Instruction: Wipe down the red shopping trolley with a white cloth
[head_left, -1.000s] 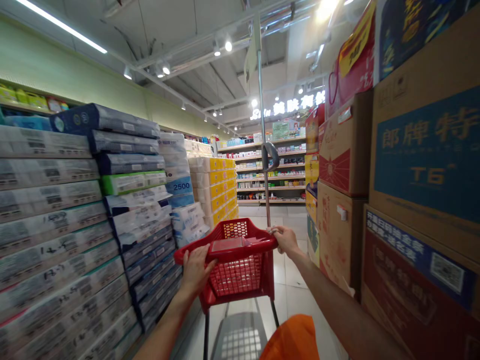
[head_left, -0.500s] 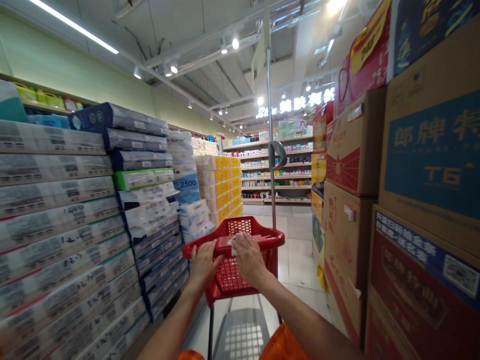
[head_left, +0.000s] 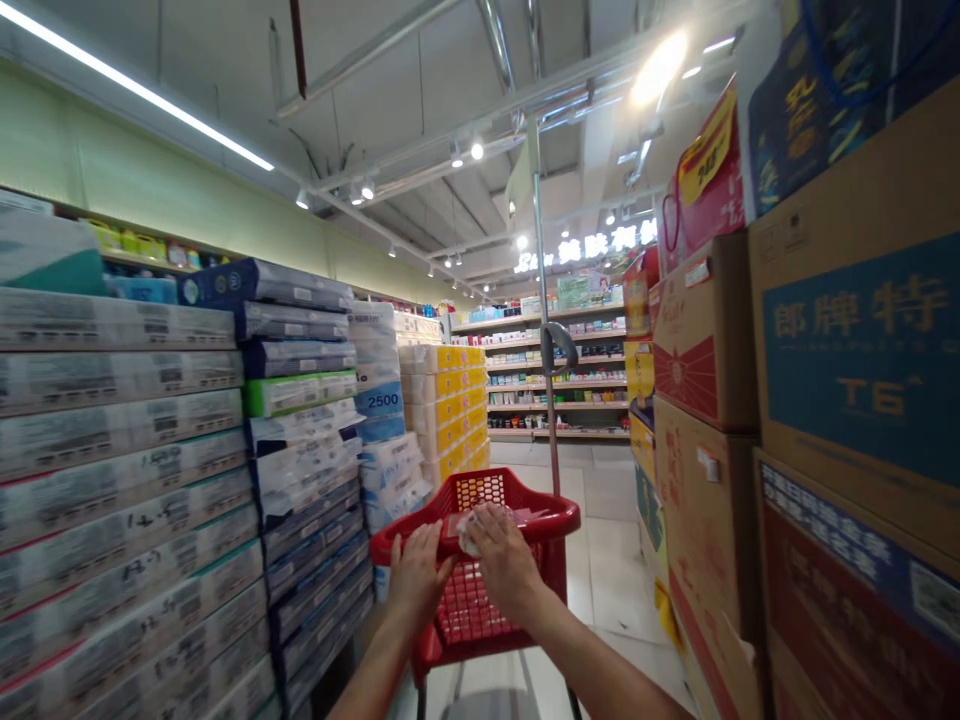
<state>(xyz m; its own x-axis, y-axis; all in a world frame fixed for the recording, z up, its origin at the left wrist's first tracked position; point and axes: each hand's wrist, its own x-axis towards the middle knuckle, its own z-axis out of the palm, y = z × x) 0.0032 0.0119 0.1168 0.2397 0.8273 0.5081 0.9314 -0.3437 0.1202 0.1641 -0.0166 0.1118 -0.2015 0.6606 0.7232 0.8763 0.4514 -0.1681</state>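
Note:
A red plastic shopping cart [head_left: 386,548] stands in front of me, with its mesh basket and handle bar facing me. My left hand [head_left: 415,578] is closed over the left part of the handle, fingers lying over the bar. Further right, my right hand [head_left: 508,562] presses a crumpled white tissue [head_left: 466,535] onto the middle of the handle. Part of the tissue is hidden beneath its fingers. A metal pole [head_left: 541,270] with a grey hook-shaped grip [head_left: 558,349] rises from the cart's far right side.
Stacked paper packs [head_left: 112,430] line the left, with blue packs [head_left: 311,540] and yellow-sided packs [head_left: 450,400] beyond. On the right, cardboard boxes [head_left: 705,500] are piled high. Pale floor tiles [head_left: 600,530] lead to stocked shelves [head_left: 555,385] at the back.
The view has tilted upward, so the cart and stacks sit lower in the picture. Both hands remain on the handle, the right one still with the tissue.

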